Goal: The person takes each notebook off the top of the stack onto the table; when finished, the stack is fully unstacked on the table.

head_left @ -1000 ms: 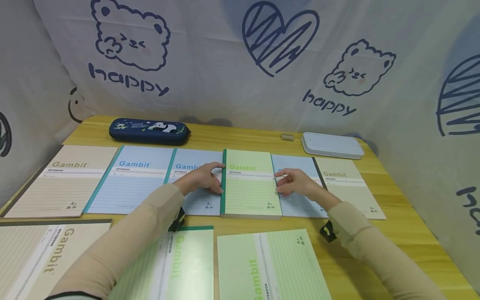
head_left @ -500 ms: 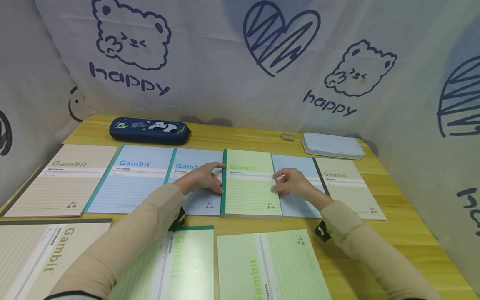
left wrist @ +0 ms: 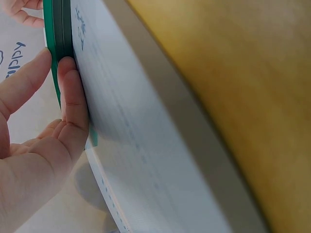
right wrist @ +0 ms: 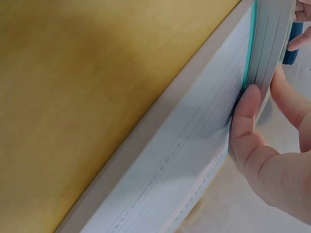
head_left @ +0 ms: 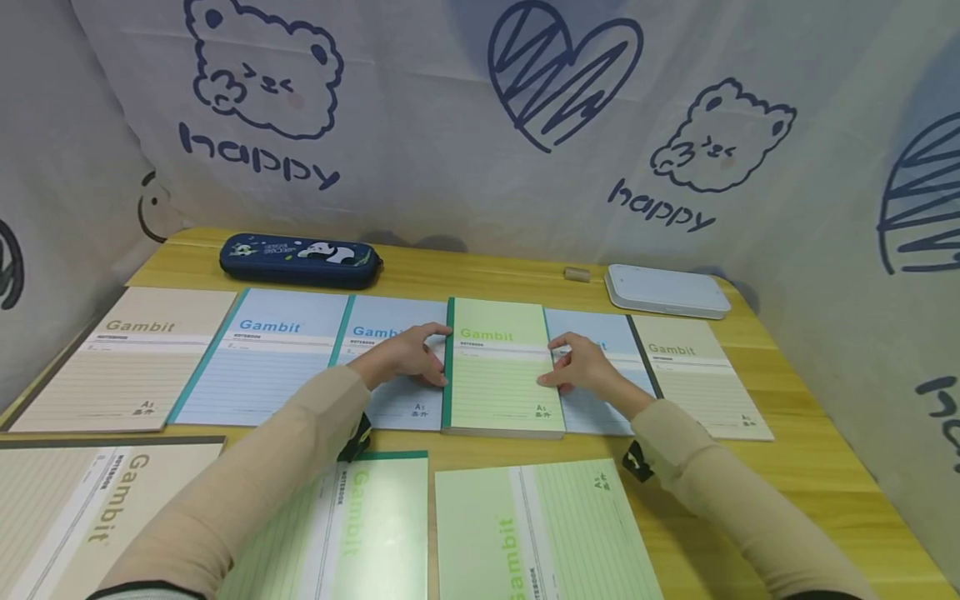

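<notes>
A stack of several notebooks with a light green "Gambit" cover (head_left: 498, 400) and a green spine lies in the back row's middle. My left hand (head_left: 411, 354) touches the stack's spine edge, its thumb (left wrist: 41, 68) at the top edge and a fingertip against the layered side. From the right, my right hand (head_left: 585, 367) reaches over a blue notebook (head_left: 606, 421); its thumb tip overlaps the green cover's edge. In the right wrist view its fingers (right wrist: 248, 109) touch the stack's side, low by the blue notebook. Both hands' fingers are loosely bent.
Flanking the stack are blue notebooks (head_left: 273, 367) and beige notebooks (head_left: 135, 367), (head_left: 701, 375). Nearer lie a beige notebook (head_left: 45, 508) and green notebooks (head_left: 390, 525), (head_left: 577, 533). At the back stand a panda pencil case (head_left: 300, 262), a small brown piece (head_left: 577, 274) and a white case (head_left: 666, 290).
My right hand has shifted left, its thumb now overlapping the edge of the green cover. The left hand and the notebooks have stayed in place.
</notes>
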A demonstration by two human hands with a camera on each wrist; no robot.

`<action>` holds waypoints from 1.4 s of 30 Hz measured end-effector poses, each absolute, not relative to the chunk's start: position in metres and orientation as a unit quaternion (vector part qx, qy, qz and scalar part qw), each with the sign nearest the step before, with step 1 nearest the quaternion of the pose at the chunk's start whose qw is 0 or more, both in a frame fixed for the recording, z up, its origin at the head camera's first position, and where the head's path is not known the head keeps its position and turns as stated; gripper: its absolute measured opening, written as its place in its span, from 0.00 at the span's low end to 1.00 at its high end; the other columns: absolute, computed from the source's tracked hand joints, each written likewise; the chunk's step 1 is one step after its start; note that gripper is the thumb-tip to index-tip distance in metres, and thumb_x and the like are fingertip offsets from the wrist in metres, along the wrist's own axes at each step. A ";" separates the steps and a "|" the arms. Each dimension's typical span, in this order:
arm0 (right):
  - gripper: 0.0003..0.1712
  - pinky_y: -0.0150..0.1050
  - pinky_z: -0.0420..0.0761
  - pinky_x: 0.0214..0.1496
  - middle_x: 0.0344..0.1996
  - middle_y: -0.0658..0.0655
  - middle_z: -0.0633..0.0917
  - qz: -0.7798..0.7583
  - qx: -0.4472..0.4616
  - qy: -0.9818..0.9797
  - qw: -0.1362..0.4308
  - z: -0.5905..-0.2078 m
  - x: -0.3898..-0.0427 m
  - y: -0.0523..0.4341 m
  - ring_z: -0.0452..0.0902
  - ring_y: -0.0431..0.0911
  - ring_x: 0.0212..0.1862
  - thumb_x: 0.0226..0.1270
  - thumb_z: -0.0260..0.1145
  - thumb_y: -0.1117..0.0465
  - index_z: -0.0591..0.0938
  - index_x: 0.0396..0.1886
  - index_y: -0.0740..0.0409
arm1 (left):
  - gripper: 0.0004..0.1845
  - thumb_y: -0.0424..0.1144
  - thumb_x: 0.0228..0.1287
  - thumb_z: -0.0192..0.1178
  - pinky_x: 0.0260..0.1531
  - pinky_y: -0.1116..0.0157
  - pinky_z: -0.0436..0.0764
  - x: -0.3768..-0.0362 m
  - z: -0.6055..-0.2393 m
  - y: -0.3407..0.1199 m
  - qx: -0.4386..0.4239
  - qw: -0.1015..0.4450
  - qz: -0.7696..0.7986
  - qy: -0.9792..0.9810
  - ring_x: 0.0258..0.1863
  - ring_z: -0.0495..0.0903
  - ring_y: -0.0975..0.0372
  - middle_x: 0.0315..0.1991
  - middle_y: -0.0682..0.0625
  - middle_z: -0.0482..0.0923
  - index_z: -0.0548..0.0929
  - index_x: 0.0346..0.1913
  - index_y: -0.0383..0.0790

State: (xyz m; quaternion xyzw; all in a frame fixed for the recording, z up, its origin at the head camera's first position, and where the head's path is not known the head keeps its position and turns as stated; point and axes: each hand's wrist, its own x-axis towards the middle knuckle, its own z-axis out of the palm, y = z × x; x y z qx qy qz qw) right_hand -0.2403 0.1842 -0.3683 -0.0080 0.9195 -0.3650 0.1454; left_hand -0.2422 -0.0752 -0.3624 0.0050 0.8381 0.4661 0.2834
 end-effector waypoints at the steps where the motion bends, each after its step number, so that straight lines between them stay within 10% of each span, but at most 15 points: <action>1: 0.34 0.35 0.76 0.24 0.25 0.57 0.75 -0.363 -0.006 0.920 0.146 -0.368 -0.240 0.184 0.72 0.43 0.19 0.46 0.72 0.66 0.68 0.54 0.66 | 0.44 0.26 0.45 0.67 0.28 0.66 0.72 -0.242 -0.362 -0.075 0.005 0.283 0.466 0.838 0.25 0.75 0.58 0.34 0.43 0.73 0.59 0.66 0.48; 42: 0.27 0.34 0.75 0.31 0.32 0.56 0.71 -0.509 -0.001 0.834 0.215 -0.358 -0.240 0.219 0.71 0.41 0.29 0.60 0.59 0.71 0.62 0.58 0.75 | 0.46 0.28 0.45 0.67 0.34 0.64 0.70 -0.242 -0.363 -0.075 0.013 0.280 0.449 0.848 0.26 0.75 0.58 0.34 0.44 0.75 0.55 0.67 0.43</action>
